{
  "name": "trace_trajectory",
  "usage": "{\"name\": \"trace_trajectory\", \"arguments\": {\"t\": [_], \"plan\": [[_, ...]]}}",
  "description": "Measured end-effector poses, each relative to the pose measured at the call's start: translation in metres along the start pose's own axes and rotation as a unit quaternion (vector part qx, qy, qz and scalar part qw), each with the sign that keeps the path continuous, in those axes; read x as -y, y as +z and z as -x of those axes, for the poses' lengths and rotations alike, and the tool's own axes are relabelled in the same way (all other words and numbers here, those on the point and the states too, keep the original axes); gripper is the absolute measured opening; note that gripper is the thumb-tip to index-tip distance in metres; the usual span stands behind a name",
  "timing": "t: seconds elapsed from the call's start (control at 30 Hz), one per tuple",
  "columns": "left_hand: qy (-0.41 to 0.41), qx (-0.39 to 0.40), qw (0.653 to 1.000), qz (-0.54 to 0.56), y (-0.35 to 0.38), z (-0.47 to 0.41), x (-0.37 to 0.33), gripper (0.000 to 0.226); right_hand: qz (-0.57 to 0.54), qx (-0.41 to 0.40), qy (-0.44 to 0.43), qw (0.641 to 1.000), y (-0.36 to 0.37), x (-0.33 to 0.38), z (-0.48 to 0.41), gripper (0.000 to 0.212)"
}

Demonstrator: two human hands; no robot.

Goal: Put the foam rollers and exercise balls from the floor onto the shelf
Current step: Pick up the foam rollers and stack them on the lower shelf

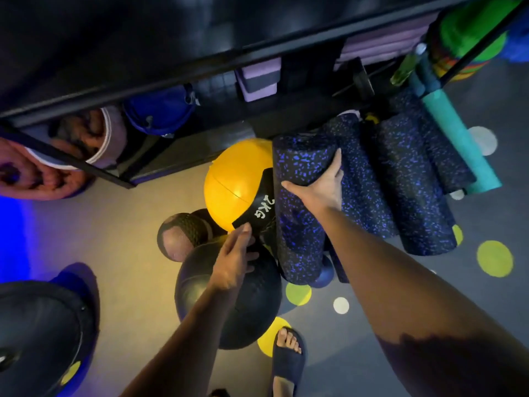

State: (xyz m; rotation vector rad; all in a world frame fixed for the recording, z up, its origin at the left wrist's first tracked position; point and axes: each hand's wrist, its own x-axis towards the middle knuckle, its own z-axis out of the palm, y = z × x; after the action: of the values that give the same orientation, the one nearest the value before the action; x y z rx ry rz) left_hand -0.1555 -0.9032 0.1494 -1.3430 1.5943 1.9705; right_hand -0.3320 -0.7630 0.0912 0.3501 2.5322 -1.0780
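Observation:
A black foam roller with blue speckles [297, 213] stands tilted on the floor; my right hand [322, 184] grips its upper side, thumb and fingers spread round it. My left hand [236, 257] reaches down with relaxed fingers at the black strap of a yellow 2 kg ball [232, 181], resting over a large black ball [229, 305]. A textured dark ball [183, 233] lies to the left. Several more speckled rollers [400, 179] lie to the right, below the black shelf [200, 64].
The shelf holds purple foam blocks [259, 77], a blue bag [160, 110] and rolled mats [43, 167]. A teal roller [455, 136] leans at right. A dark domed trainer [40, 333] sits lower left. My sandalled foot [287, 356] stands on the dotted floor.

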Motion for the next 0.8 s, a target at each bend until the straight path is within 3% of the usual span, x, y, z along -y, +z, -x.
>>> {"name": "trace_trajectory", "arguments": {"t": [0.1,0.2,0.3,0.43,0.53,0.6,0.63,0.7,0.8], "plan": [[-0.010,-0.011,1.000,0.022,-0.006,0.003,0.009,0.045,0.002,-0.018,-0.025,1.000,-0.005,0.002,0.011,0.144],[0.019,-0.017,0.999,0.033,-0.007,0.008,-0.001,0.060,-0.015,-0.058,-0.107,0.992,-0.024,0.019,0.044,0.146],[0.065,0.011,0.997,0.037,-0.002,0.006,-0.040,0.075,-0.067,-0.025,-0.193,0.979,-0.051,0.054,0.080,0.147],[0.108,0.044,0.991,0.064,0.005,0.015,-0.088,0.073,-0.288,-0.001,-0.121,0.950,-0.096,0.096,0.098,0.127],[0.098,0.004,0.995,0.028,0.015,0.046,-0.122,0.073,-0.419,0.012,-0.025,0.908,-0.131,0.144,0.114,0.086],[0.099,0.031,0.994,0.040,0.024,0.086,-0.156,0.070,-0.397,0.019,-0.037,0.917,-0.151,0.173,0.129,0.055],[0.105,0.043,0.992,0.050,0.029,0.111,-0.176,0.065,-0.362,0.016,-0.065,0.930,-0.164,0.186,0.134,0.049],[0.090,0.054,0.990,0.096,0.041,0.146,-0.211,0.059,-0.262,0.041,-0.096,0.959,-0.198,0.215,0.140,0.058],[0.038,0.094,0.987,0.122,0.074,0.177,-0.252,0.064,-0.122,0.089,0.001,0.988,-0.255,0.217,0.138,0.081]]}}
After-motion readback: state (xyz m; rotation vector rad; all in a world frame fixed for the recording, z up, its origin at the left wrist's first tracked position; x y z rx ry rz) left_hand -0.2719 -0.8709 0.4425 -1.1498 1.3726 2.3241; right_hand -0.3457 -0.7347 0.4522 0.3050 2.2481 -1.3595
